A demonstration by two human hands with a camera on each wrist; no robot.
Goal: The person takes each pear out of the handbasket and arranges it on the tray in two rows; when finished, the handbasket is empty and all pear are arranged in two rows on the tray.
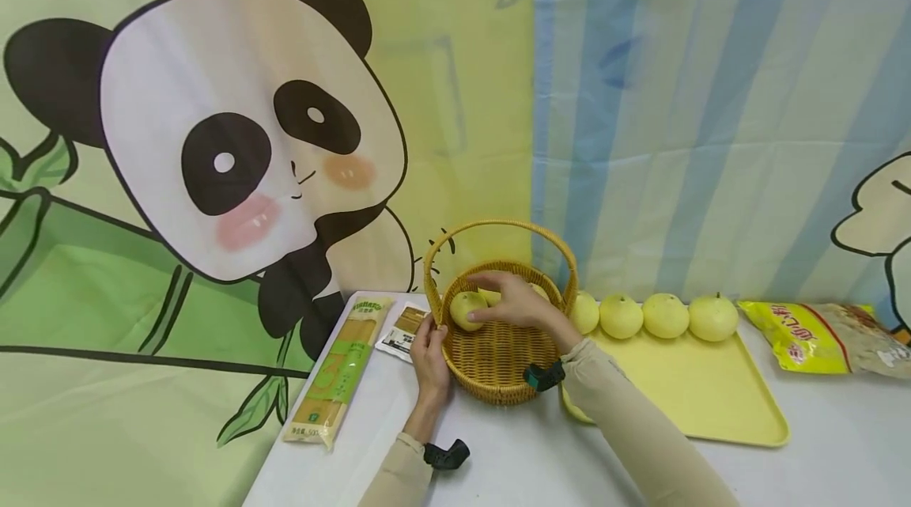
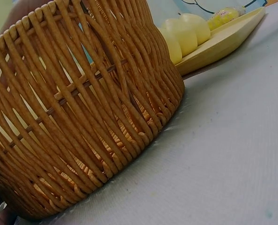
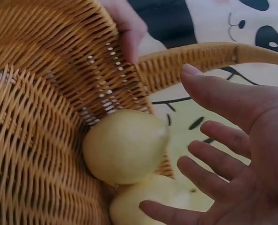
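A round wicker basket (image 1: 498,365) with a tall arched handle stands on the table. My left hand (image 1: 431,361) grips its left rim, the thumb over the edge; in the right wrist view that thumb (image 3: 131,42) shows inside the rim. Over the basket's mouth, my right hand (image 1: 515,300) holds nothing, and its fingers are spread loosely. Beneath it lie pale yellow pears: one pear (image 3: 125,145) against the basket wall and a second pear (image 3: 150,199) beside it. Part of the basket's contents is hidden by the right hand in the head view.
Right of the basket, a yellow tray (image 1: 712,404) bears a row of several pears (image 1: 665,315) along its back edge. Beyond it lies a yellow bag (image 1: 804,337). Left of the basket are a noodle pack (image 1: 338,372) and a small white-brown packet (image 1: 402,331). A printed curtain (image 1: 463,96) hangs behind.
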